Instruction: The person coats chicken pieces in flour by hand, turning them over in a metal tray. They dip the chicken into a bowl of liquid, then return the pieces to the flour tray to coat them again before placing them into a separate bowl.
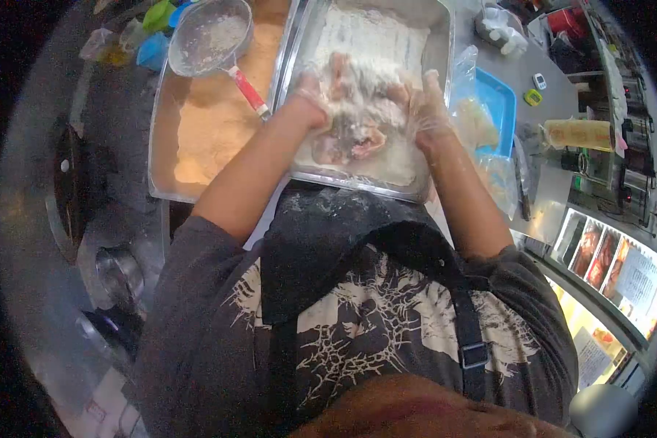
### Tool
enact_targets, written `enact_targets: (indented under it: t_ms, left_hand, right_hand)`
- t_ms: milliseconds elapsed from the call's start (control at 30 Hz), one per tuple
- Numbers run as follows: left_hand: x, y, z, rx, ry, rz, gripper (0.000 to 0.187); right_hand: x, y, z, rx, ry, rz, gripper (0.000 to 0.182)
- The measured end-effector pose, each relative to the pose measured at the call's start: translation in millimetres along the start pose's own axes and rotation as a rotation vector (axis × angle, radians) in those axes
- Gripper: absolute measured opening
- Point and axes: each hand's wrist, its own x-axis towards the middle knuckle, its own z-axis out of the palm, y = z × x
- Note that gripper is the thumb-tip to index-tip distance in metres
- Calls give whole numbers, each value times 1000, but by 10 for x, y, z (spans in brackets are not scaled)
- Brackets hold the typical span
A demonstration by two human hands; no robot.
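Left hand (310, 98) and right hand (423, 109) cupped floured meat (354, 124) | inside steel tray (434, 44) | coating partial, pink patches bare | sieve (212, 36) left of tray

Left hand (310, 98), right hand (423, 106) seemingly cupped.

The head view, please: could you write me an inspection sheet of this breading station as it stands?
Surface: steel counter, mostly covered.
Job's things: flour tray holding floured meat pieces; crumb tray beside it with a red-handled sieve.
Clutter: blue tray, plastic bags, roll of wrap, small timers.
Grippers: left hand and right hand, both gloved, fingers pressed into the meat.
Cables: nothing seen.
Surroundings: lit display case on the right.
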Motion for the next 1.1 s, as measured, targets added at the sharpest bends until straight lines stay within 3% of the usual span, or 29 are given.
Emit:
enact_targets:
  t_ms: [67,100,167,200,267,367,433,533,567,667,733,833,900,967,1000,1067,1100]
  left_hand:
    - [-103,136,160,-3,-27,22,49]
    - [-131,173,187,27,-2,23,50]
    - [289,7,-276,317,345,-38,47]
    - [294,-58,-336,485,300,-16,46]
    - [115,-271,-446,819,210,31,44]
    - [-206,-620,-609,1312,67,93,42]
    - [-173,-733,-635,1248,89,48,39]
    - [162,-864,-619,543,276,-135,34]
    - [560,-919,-931,364,243,-237,38]
    - [-185,-490,-53,332,207,-60,46]
    - [-7,-275,-136,-33,-121,-147,51]
    - [-401,42,574,79,-97,49,64]
    - [-215,120,512,52,-151,85,63]
    - [-202,71,550,-68,-151,124,60]
    - [-60,46,406,384,47,192,54]
    - [544,-126,-290,1282,468,311,44]
    - [705,-138,-427,1733,689,358,39]
  right_hand:
    - [142,-20,-33,14,-7,-144,81]
    - [164,30,-81,-65,94,-98,75]
    - [295,275,-327,-226,296,-14,63]
    - [381,430,-486,-301,395,36,57]
    - [1023,1315,-1686,-147,359,79,30]
    - [882,1397,-1209,-46,263,202,43]
    - [622,1339,-641,22,196,272,53]
    - [107,830,51,10,183,319,60]
    - [-86,652,261,-11,197,335,61]
    - [164,588,63,129,123,190,54]
    - [221,370,20,239,31,145,39]
    - [391,-14,118,19,146,5,35]
    - [585,-206,-54,-843,162,-326,36]
    - [892,-351,-161,-1109,207,-353,40]
    - [1043,-425,-213,-1240,234,-366,42]
    - [1178,-571,-85,-656,264,-180,45]
    - [1387,-614,-141,-892,228,-297,44]
